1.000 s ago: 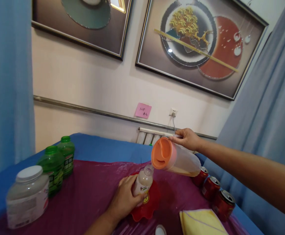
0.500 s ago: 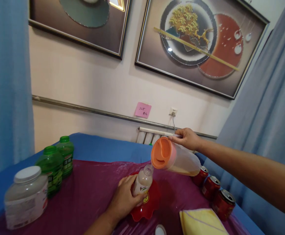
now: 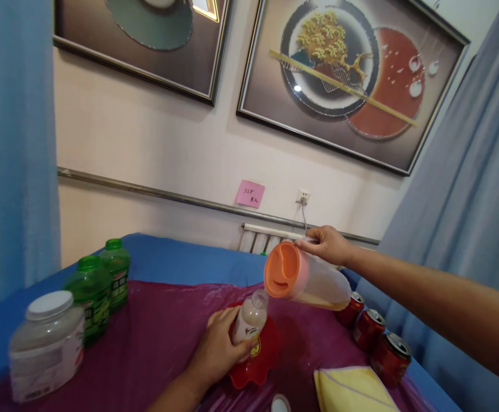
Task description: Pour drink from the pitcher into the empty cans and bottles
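My left hand (image 3: 221, 340) is wrapped around a small clear bottle (image 3: 252, 320) with a pale label and an open mouth. The bottle leans slightly right above a red scalloped plate (image 3: 269, 360). My right hand (image 3: 329, 245) grips the handle of a translucent pitcher (image 3: 318, 280) with an orange lid (image 3: 281, 269). The pitcher lies tipped nearly on its side, its lid end by the bottle's mouth, and yellowish liquid shows along its lower side. Whether liquid is flowing between them is hard to make out.
At left stand a white-capped jar (image 3: 46, 346) and two green bottles (image 3: 90, 297). Three red cans (image 3: 390, 357) line the right side, near a folded yellow cloth (image 3: 352, 392). A white cap (image 3: 280, 403) lies at the front on the purple sheet (image 3: 159, 326).
Both hands, the bottle and the pitcher hold almost the same positions. Only a very slight shift of the camera view shows.
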Demonstrator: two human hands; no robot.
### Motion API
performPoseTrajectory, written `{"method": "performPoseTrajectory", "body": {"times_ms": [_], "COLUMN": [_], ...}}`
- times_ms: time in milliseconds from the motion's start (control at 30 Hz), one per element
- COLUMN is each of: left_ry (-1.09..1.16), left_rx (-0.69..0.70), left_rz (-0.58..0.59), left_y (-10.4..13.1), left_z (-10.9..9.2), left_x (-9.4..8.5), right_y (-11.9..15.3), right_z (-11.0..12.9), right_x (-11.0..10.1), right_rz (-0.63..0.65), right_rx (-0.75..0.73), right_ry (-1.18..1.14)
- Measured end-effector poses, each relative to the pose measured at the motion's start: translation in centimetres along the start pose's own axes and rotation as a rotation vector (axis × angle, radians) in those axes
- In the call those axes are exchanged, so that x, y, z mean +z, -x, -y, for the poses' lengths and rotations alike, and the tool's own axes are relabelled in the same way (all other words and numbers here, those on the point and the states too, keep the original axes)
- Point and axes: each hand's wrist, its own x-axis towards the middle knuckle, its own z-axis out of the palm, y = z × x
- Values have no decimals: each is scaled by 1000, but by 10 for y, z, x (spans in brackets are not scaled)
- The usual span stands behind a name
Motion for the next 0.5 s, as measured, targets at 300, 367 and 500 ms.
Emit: {"method": "performPoseTrajectory", "body": {"times_ms": [300,367,500], "left_ry": [16,16,8], "left_rx": [-12,-9,-3], "left_rz": [-10,-5,2], "left_y": [0,0,0], "left_z": [-3,-4,-5], "left_x": [-2,-2,-3], "right_y": [2,2,2], "right_z": [3,4,6], "right_x": [0,0,1], "right_rz": [3,1,-5], "right_rx": [3,1,-1], "right_ry": [-8,-12,-17]}}
